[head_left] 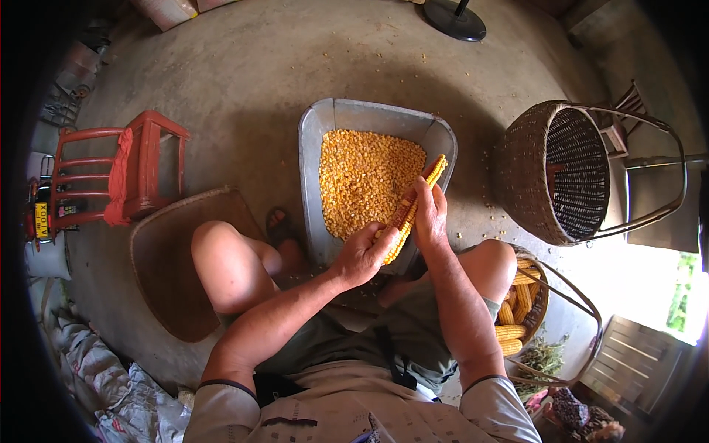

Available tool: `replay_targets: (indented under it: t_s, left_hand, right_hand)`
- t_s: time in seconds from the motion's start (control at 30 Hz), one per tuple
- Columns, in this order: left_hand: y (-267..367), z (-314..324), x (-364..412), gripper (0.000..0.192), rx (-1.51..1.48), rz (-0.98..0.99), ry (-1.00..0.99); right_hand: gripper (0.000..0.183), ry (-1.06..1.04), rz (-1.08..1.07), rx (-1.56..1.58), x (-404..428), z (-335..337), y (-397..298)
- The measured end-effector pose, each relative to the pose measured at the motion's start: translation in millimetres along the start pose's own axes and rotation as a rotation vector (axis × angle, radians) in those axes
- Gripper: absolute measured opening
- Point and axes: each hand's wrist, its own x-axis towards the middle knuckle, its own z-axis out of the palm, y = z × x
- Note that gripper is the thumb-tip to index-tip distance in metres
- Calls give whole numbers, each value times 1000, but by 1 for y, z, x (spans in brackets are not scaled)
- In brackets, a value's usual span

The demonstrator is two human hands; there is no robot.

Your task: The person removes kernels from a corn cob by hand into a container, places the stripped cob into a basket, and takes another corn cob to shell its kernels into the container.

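Both my hands grip one long ear of dried corn, which slants up to the right over a grey metal tub. My left hand holds its lower part, and my right hand wraps round it nearer the upper tip. A strip of bare reddish cob shows along the ear's left side, while yellow kernels still cover the right side. Loose corn kernels lie spread across the tub's bottom. The tub stands on the floor between my knees.
By my right knee a handled basket holds several corn ears. A large wicker basket lies tipped, its mouth facing right. To the left are a red wooden chair and a brown mat-like piece. Stray kernels dot the concrete floor.
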Motion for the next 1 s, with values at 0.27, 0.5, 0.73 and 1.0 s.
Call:
replay_targets:
  t_s: [0.27,0.5,0.73,1.0]
  left_hand:
    - [-7,-10,4,37,-43,14,71]
    - [14,1,0,26,206,53,54]
    - [-11,-6,4,32,39,49,141]
    - [10,-6,7,46,-212,-248,103]
  right_hand:
    - [27,-1,20,109,0,1,-2]
    - [32,51,-47,-5,9,-10,10]
    - [33,40,-44,-58,8,-11,10]
    - [27,66,-41,58,5,-6,2]
